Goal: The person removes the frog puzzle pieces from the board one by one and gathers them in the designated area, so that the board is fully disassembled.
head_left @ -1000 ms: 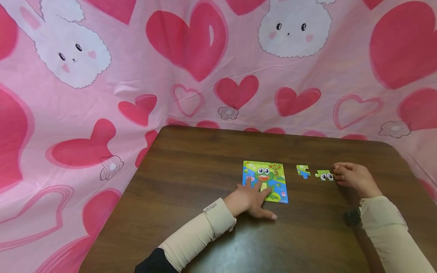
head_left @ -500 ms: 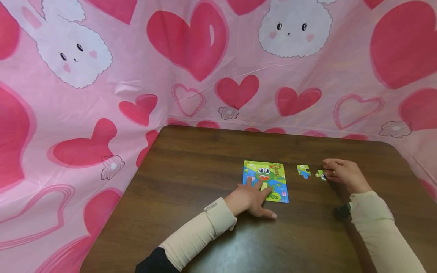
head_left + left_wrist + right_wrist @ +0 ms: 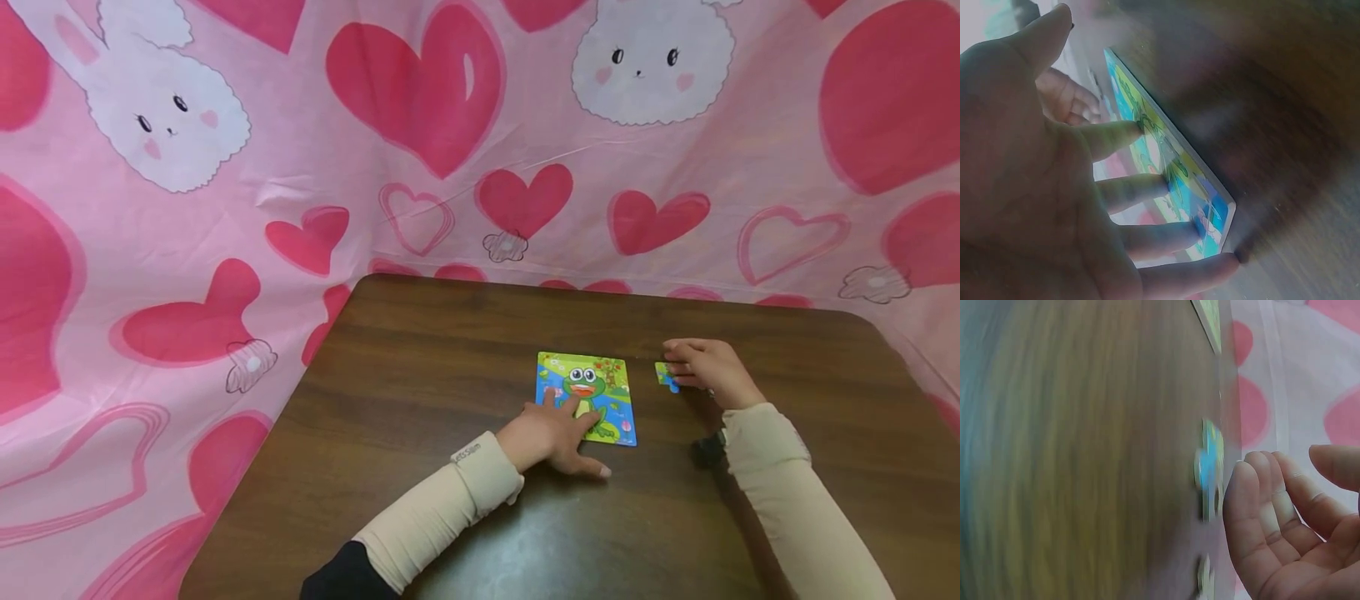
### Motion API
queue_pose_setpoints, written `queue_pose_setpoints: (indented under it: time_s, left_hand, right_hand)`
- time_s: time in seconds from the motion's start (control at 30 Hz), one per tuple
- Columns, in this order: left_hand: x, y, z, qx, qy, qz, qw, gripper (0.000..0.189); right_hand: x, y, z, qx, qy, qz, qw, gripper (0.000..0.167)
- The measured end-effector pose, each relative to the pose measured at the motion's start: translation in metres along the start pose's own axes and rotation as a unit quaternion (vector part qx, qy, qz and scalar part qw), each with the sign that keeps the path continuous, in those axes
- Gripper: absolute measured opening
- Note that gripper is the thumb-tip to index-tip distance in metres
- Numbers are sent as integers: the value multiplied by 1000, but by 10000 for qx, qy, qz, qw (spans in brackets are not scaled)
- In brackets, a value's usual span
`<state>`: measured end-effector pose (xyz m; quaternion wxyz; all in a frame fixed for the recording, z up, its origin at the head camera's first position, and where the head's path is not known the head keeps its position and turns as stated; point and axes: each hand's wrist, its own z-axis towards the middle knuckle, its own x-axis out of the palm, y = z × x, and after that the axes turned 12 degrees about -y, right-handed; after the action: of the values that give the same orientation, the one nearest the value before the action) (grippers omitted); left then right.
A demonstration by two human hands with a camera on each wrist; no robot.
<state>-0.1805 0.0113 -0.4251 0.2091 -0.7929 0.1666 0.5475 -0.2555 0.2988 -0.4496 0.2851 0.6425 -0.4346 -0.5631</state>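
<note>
A square frog puzzle (image 3: pixel 615 387) lies flat on the table, bright green and blue. Spread over its lower left is my left hand (image 3: pixel 553 437), and in the left wrist view its fingertips touch the picture and its edge. To the right lies a loose blue-and-green jigsaw piece (image 3: pixel 663 375), partly covered by the fingers of my right hand (image 3: pixel 708 371). The right wrist view has that hand (image 3: pixel 1291 531) above the table with loosely bent fingers and nothing in them. A second jigsaw piece (image 3: pixel 1205 578) lies beyond the first, mostly hidden under this hand in the head view.
The brown wooden table (image 3: pixel 427 350) carries the puzzle and pieces. Behind it and on the left hangs a pink curtain (image 3: pixel 352 158) printed with hearts and rabbits, close against the table's far edge.
My right hand has moved left, from beside the piece with eyes to over both loose pieces, covering most of that piece. The left hand and puzzle keep their place.
</note>
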Motion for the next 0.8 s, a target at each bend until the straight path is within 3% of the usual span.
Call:
queue_pose_setpoints:
  time_s: [0.5, 0.8]
  left_hand:
    - [-1, -4, 1, -88, -42, 145, 9998, 87]
    - [-1, -6, 3, -121, -76, 283, 9995, 87]
  right_hand:
    - [51, 22, 7, -13, 186, -73, 9998, 49]
    - [61, 25, 9, -105, 195, -255, 9994, 48]
